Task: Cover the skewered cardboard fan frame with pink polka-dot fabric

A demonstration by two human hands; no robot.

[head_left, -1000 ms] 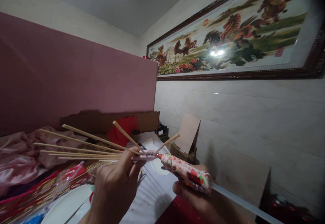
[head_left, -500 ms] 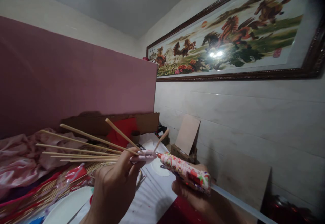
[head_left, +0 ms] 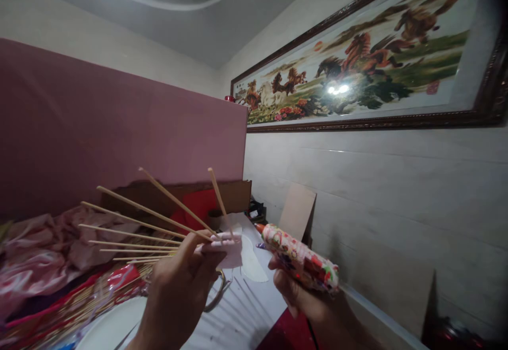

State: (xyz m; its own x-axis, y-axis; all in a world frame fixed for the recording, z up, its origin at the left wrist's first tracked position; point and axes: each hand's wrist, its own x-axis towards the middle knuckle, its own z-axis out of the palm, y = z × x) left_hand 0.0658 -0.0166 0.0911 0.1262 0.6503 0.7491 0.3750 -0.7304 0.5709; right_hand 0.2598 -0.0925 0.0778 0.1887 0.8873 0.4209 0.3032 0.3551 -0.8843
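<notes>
My left hand (head_left: 180, 281) pinches a pale pink piece (head_left: 228, 249), perhaps folded paper or cloth. Several thin wooden sticks (head_left: 159, 192) fan out from it to the left and upward, their lower ends at the pink piece. One stick (head_left: 217, 191) stands almost upright near its right end. My right hand (head_left: 304, 292) is wrapped around a glue gun (head_left: 299, 257) covered in a colourful floral pattern. Its orange nozzle points left, a short way apart from the pink piece. A translucent glue stick (head_left: 381, 313) trails from the gun's rear.
A white table surface (head_left: 238, 307) lies below, with a pair of scissors (head_left: 216, 294) partly behind my left hand. More loose sticks (head_left: 99, 292), crumpled pink fabric (head_left: 35, 260) and a white plate (head_left: 113, 326) lie at left. Cardboard (head_left: 297, 209) leans against the wall.
The glue gun's nozzle has moved right, away from the pink piece. The rightmost stick has swung from leaning right to leaning slightly left as the fan turned.
</notes>
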